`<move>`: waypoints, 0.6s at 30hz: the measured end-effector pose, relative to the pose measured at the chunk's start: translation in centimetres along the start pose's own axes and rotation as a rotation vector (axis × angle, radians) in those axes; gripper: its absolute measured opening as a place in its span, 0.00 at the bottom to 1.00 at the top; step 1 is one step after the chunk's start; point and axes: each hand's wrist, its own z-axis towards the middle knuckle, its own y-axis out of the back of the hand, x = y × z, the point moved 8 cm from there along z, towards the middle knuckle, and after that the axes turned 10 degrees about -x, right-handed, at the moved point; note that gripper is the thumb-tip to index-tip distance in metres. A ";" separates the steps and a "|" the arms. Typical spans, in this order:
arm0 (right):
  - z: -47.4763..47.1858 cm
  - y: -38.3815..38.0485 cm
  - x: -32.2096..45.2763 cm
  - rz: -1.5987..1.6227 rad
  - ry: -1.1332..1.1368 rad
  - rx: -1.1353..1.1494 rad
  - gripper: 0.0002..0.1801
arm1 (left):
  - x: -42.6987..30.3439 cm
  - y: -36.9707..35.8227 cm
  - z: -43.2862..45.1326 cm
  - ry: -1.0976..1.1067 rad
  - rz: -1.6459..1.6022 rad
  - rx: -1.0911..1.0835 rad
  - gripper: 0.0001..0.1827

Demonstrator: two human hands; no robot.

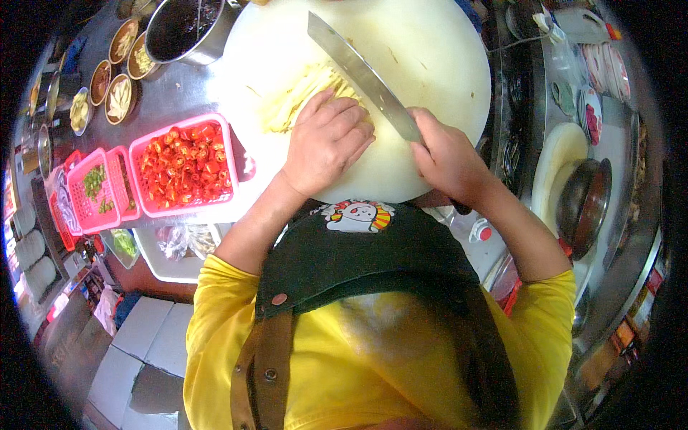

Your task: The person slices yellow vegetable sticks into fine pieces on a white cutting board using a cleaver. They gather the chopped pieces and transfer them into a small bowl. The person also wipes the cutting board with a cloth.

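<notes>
My right hand (449,156) grips a cleaver (371,80) at its handle and the heel of its blade. The long, wide blade slants up and left over a round white cutting board (441,64). My left hand (329,140) presses down on a pile of pale yellow strips (293,99), its fingers bunched together. Which vegetable the strips are, I cannot tell. The blade lies just right of the pile and of my left fingers. A few thin scraps are scattered on the board, and small bits cling to the blade.
Left of the board stands a pink plastic basket (232,161) of cut red chillies, with a smaller pink basket (80,212) of green pieces beyond. Several small bowls (119,99) and a steel pot (212,45) of dark contents stand farther back. A dark wok-like pan (583,207) lies at right.
</notes>
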 end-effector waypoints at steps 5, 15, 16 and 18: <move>0.6 0.1 -1.0 -0.061 -0.035 0.030 0.16 | 3.0 3.3 0.1 0.259 0.077 -0.208 0.10; 2.3 1.8 3.9 -0.149 0.213 -0.008 0.15 | 5.1 1.9 -0.3 0.470 0.145 -0.077 0.11; 2.5 1.7 4.0 -0.156 0.234 0.007 0.15 | 4.9 2.0 0.0 0.467 0.168 -0.081 0.11; 2.8 1.4 4.1 -0.170 0.274 0.039 0.15 | 5.0 1.8 0.2 0.422 0.168 -0.099 0.11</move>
